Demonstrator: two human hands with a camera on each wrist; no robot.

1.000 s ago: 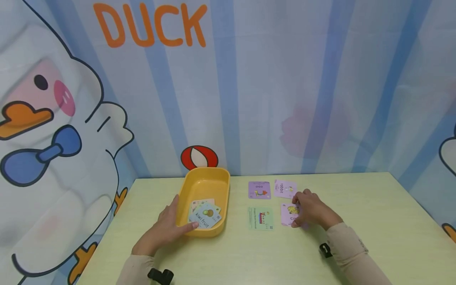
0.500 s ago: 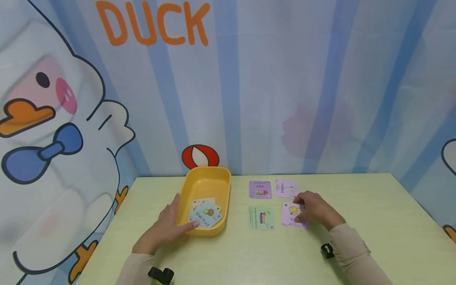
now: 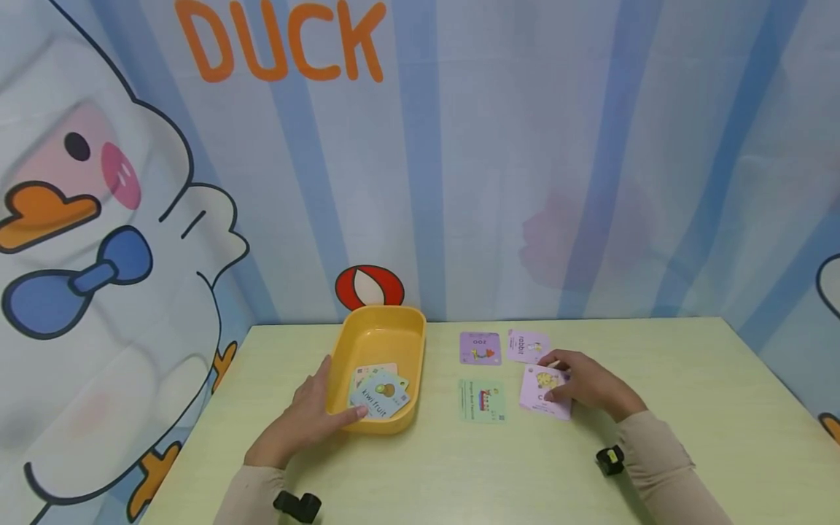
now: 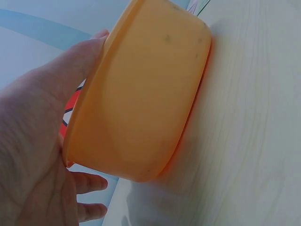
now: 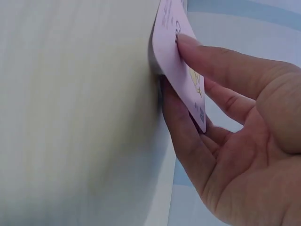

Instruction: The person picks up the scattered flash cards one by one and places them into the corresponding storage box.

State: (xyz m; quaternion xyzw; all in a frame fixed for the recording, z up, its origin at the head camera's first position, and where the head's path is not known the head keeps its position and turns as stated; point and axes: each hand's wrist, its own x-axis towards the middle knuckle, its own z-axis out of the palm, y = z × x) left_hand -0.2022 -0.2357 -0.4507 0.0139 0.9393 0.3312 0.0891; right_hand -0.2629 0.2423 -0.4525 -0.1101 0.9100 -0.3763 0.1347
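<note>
My right hand pinches a pink flashcard with a yellow picture. In the right wrist view the thumb lies on the card's printed face and a finger is behind it, the card tilted up off the table. At the left, my left hand holds the near left corner of a yellow plastic tray, its thumb over the rim. The left wrist view shows the tray's outer wall beside the palm. Inside the tray lie several overlapping flashcards, a blue "kiwi fruit" card on top.
Right of the tray lie a purple "zoo" card, a pink "rabbit" card and a green card with a boat picture. The pale table ends at a blue striped duck-print curtain.
My right hand has lifted the pink flashcard from the table and tilted it up, moving slightly right. The left hand and tray have stayed put.
</note>
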